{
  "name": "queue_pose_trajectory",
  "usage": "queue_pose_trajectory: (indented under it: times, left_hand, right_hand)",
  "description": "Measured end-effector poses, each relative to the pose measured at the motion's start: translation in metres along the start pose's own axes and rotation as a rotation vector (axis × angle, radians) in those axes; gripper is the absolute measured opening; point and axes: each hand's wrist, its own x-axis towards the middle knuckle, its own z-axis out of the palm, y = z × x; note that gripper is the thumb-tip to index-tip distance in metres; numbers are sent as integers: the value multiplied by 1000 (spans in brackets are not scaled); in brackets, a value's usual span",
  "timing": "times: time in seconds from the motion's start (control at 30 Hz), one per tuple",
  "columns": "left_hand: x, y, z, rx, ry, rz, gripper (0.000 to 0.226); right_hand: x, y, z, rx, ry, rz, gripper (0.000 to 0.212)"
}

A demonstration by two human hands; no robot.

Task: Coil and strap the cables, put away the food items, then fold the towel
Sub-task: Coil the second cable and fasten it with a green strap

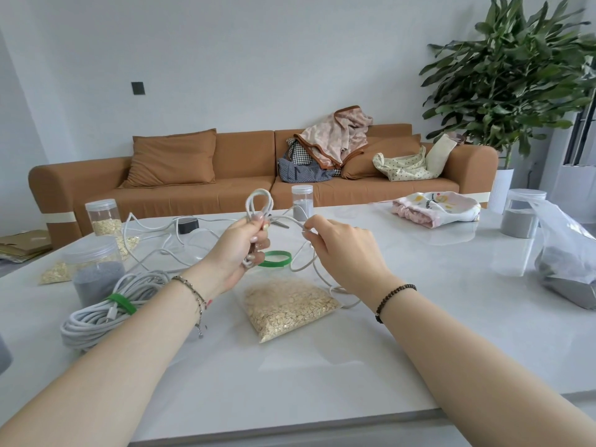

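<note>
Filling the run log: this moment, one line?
step: coiling; left hand: grips looped white cable; right hand: pinches its tail; green strap: on table

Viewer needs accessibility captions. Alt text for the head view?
Over a white table, the left hand grips small loops of a white cable while the right hand pinches its loose strand. A green strap and a bag of oats lie beneath them; a strapped grey cable coil sits at left, a bundled towel far right.

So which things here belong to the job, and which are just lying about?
Job: white cable gripped by left hand and right hand, strapped grey coil, loose green strap, oat bag, towel.
Lying about: sofa, clothes on it, plant.
</note>
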Motion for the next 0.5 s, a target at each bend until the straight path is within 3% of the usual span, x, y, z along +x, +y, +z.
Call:
queue_pose_trajectory:
  times: [0.2, 0.33, 0.5]
  left_hand:
    - [9, 8, -14, -284, 176, 114, 30]
    - [4, -3, -2, -128, 120, 85, 29]
    - [-5, -4, 10, -18, 13, 54, 44]
  right_hand:
    - [1, 9, 0, 88, 26, 98, 31]
    - [1, 7, 3, 125, 84, 68, 23]
    - [0, 4, 3, 246, 203, 30, 19]
